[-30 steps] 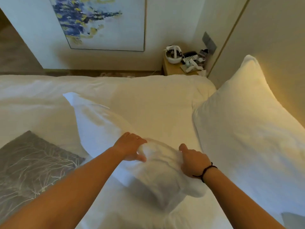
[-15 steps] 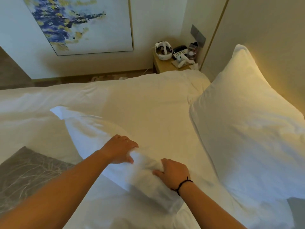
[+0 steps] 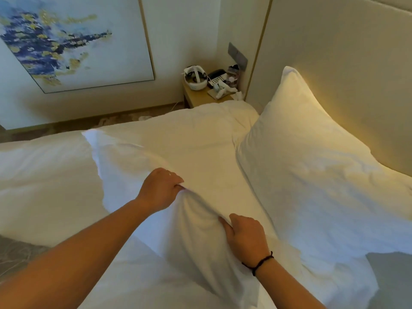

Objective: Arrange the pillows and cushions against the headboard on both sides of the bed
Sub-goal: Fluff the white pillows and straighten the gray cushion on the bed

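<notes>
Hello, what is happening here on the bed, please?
A person is making up the bed. Both hands grip one white pillow that lies on the duvet: the left hand bunches the cover on its upper side, the right hand holds its near edge. Another white pillow already leans against the headboard. The gripped pillow is not yet against it.

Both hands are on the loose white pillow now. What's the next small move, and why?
Probably lift the loose pillow and swing it right toward the headboard. Left hand and right hand both grip its near end while it lies flat on the bed; the other pillow already leans there.
</notes>
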